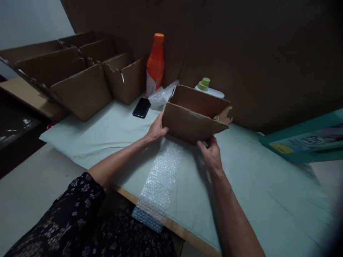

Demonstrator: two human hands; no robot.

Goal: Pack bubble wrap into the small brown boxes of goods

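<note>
The left hand (157,130) grips the left end of the cardboard box (193,114), and the right hand (211,153) pinches its near lower edge. The box is brown, open on top, with one torn corner, and it is at the far end of a bubble wrap strip (160,182) on the pale green table cover (254,185). A green-capped bottle (205,85) is half hidden behind it. The room is dim.

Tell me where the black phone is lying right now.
In the head view, the black phone lies on the green cloth, left of centre, in front of the orange bottle and beyond the left hand holding the cardboard box.
</note>
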